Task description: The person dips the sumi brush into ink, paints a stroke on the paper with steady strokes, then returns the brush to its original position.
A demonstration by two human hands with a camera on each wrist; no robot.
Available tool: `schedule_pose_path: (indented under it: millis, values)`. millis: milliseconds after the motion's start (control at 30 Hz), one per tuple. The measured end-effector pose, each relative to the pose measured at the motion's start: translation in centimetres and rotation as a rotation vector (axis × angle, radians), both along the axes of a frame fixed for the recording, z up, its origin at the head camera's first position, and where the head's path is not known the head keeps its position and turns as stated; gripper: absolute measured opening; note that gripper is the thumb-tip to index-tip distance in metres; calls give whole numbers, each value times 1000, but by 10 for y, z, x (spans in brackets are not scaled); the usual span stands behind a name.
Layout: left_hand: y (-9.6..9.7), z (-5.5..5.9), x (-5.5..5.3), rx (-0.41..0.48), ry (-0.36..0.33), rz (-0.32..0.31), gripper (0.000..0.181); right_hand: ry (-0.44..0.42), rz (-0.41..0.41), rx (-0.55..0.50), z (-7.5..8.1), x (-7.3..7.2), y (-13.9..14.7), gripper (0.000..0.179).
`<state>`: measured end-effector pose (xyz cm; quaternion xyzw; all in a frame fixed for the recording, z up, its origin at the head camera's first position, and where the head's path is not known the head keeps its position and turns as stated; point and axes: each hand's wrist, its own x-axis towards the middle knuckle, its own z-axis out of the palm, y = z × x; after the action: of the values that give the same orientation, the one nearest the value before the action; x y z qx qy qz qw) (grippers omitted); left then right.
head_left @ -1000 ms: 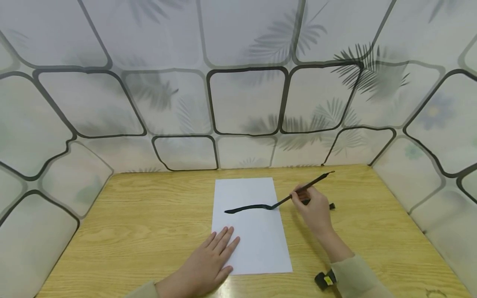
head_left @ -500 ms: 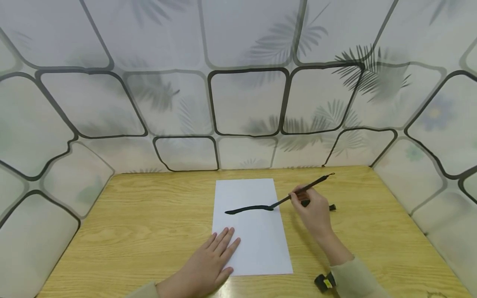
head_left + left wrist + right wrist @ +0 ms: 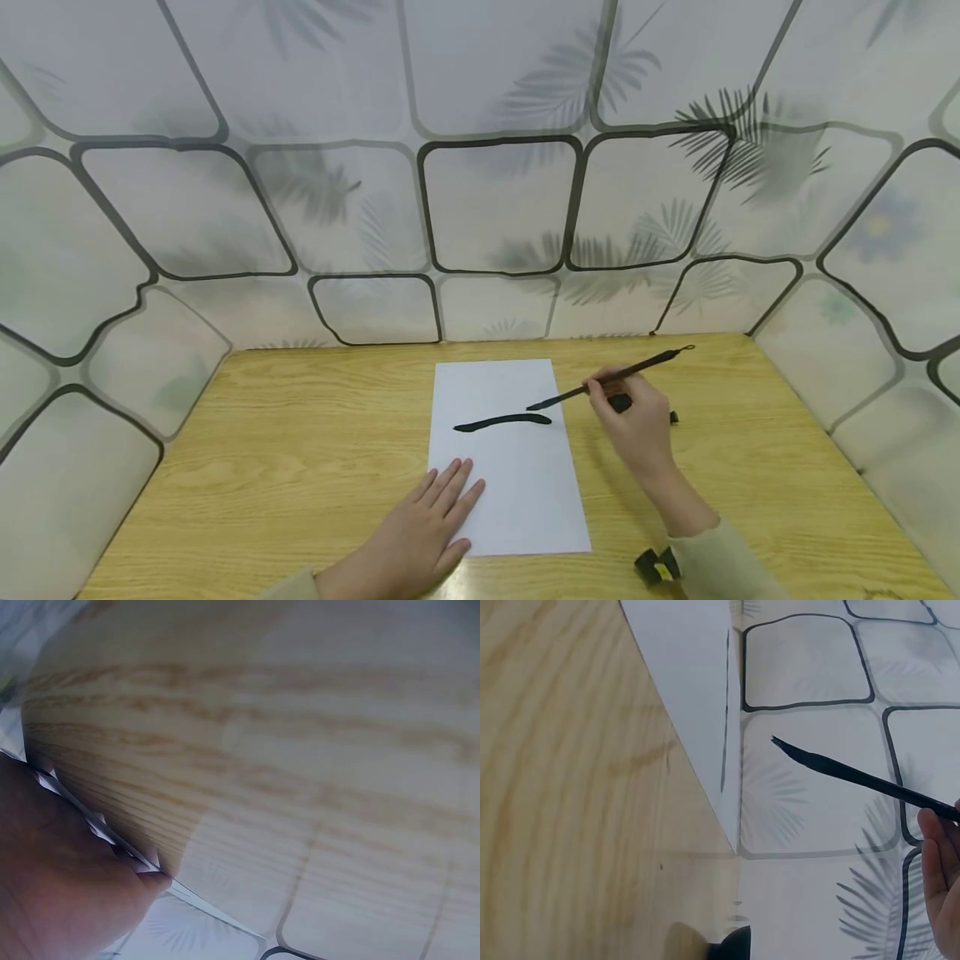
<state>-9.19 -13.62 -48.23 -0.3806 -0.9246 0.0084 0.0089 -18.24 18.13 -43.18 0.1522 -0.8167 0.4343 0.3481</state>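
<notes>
My right hand (image 3: 636, 421) pinches a dark calligraphy brush (image 3: 637, 367) by its shaft, which slopes up to a small loop at the end. In the right wrist view the black bristle tip of the brush (image 3: 817, 761) is lifted off the paper. A white sheet of paper (image 3: 517, 500) lies on the table and bears one thick, nearly level black ink stroke (image 3: 502, 422). In the head view the brush tip appears just above the stroke's right part. My left hand (image 3: 416, 529) rests with fingers spread on the paper's lower left edge.
The wood-grained table (image 3: 300, 433) meets patterned light wall panels (image 3: 495, 208) at the back and sides. A black object with a yellow mark (image 3: 657, 567) sits beside the right sleeve. Another black object (image 3: 673, 417) is mostly hidden behind the right hand.
The brush tip has lifted from the stroke's right end and shifted slightly up and left. The whole stroke end is now uncovered. The left hand stays in place.
</notes>
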Motion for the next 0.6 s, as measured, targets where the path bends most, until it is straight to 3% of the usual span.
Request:
schedule_pose_path:
  millis: [167, 333, 600]
  values:
    - [0, -1, 0, 4, 22, -6, 63, 34, -4, 17, 6, -1, 1, 12]
    - [-2, -13, -1, 17, 102, -24, 62, 100, -11, 54, 12, -4, 5, 13]
    - [-2, -10, 0, 17, 97, -21, 62, 169, -24, 97, 20, -7, 13, 14]
